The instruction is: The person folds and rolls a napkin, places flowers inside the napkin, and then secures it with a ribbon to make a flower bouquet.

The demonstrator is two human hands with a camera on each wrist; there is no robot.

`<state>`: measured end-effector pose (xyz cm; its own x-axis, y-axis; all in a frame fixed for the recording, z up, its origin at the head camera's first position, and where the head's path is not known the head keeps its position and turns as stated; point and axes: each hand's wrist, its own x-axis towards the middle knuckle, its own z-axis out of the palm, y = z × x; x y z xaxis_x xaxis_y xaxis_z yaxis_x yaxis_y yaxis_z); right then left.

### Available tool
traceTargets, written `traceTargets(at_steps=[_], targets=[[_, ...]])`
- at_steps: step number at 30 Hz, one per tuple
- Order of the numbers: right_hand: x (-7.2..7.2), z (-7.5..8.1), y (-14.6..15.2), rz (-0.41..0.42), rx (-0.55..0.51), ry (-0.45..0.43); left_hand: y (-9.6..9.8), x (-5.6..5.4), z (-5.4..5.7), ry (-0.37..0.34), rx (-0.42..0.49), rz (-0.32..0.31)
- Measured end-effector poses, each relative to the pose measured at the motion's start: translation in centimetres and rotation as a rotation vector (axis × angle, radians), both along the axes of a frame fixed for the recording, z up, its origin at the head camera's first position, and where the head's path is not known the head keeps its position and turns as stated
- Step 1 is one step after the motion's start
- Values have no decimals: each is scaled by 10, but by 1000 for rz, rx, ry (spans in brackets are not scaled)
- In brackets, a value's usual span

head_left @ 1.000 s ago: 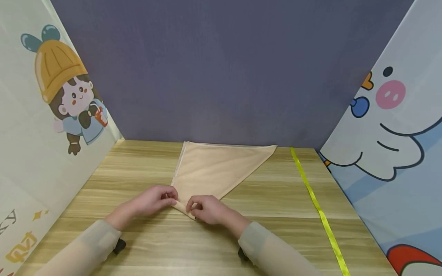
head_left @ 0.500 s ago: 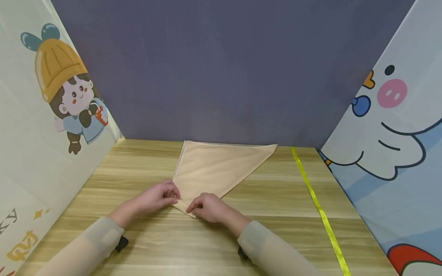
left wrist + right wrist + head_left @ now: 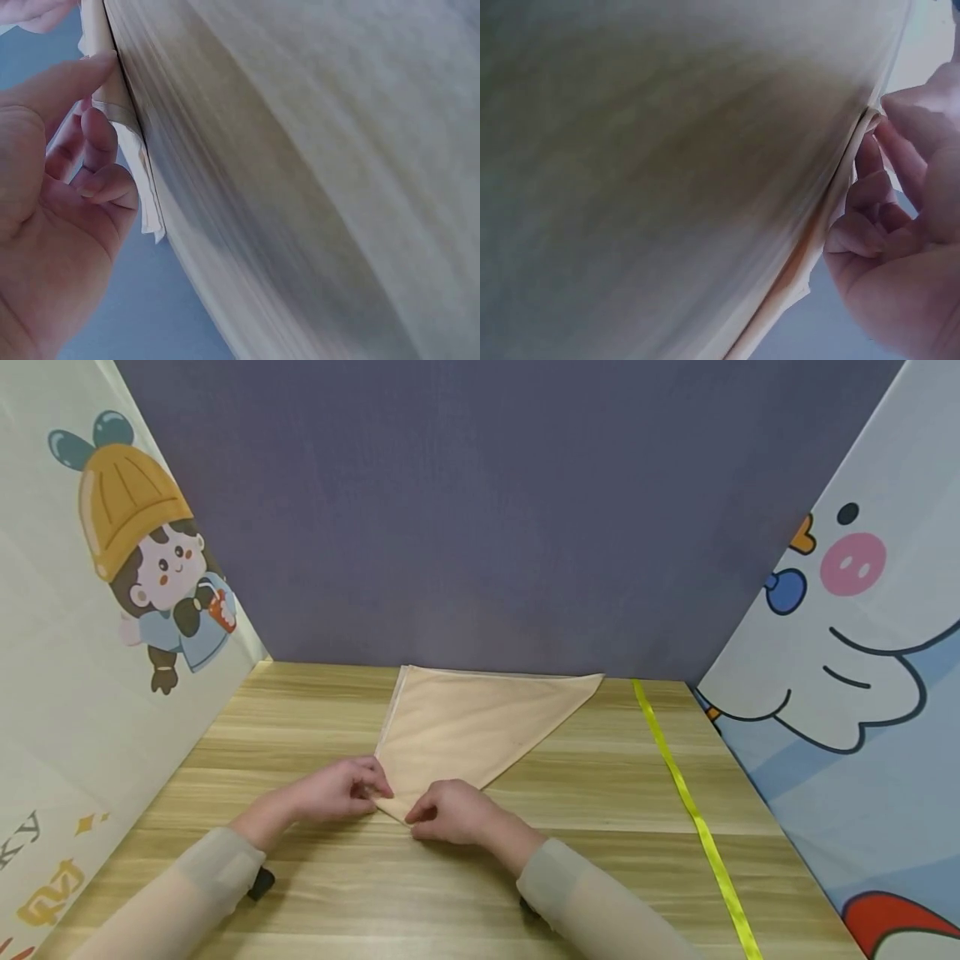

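Note:
A peach-coloured cloth [image 3: 472,718] lies on the wooden table, its layers showing along the left edge and its far right corner pointed. The near edge is turned over into a narrow fold. At the left end of this fold my left hand [image 3: 341,789] pinches the cloth; in the left wrist view the thumb [image 3: 90,75] lies along the fold with the fingers curled behind it. My right hand [image 3: 457,814] holds the right end of the fold, covering the near corner. Between thumb and index finger [image 3: 881,142], the right wrist view shows the rolled cloth end.
A yellow strip [image 3: 693,814] runs front to back along the right of the wooden table [image 3: 600,827]. A dark grey-purple panel [image 3: 480,510] closes off the back. Printed panels with cartoon figures stand on the left [image 3: 45,635] and right [image 3: 795,668].
The folded near edge has turned slightly further over, and its right corner has gone behind the right hand. My left thumb has moved a little away from its fingertips. The rest of the cloth stays put.

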<state>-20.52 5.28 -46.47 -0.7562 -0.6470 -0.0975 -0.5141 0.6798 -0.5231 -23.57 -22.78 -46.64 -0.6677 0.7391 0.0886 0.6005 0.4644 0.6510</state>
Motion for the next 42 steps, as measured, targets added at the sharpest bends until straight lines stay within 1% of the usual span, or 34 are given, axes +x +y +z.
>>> traceTargets(at_steps=[3, 6, 11, 15, 21, 24, 30, 32, 35, 42], targets=[[1, 1, -2, 10, 36, 17, -1, -1, 1, -10, -18, -5], [2, 1, -3, 7, 47, 24, -1, -2, 2, -10, -31, -8], [3, 0, -1, 6, 38, 42, 0, -4, 3, 39, -38, -29], [5, 0, 1, -16, -6, 30, 0, -8, 1, 65, -30, -44], [6, -1, 6, -90, -117, -65, 7, -16, 3, 87, -54, -36], [5, -1, 8, -100, -143, -93, 10, -18, 4, 72, -74, -12], [1, -2, 9, -120, -151, -130, 16, -23, 5, -59, -59, 50], [1, -2, 9, -128, -152, -140, 17, -25, 5, -85, -64, 75], [1, -2, 8, -145, -152, -154, 19, -28, 4, -77, -78, 82], [1, -2, 7, -172, -148, -158, 23, -33, 1, -26, -102, 89]])
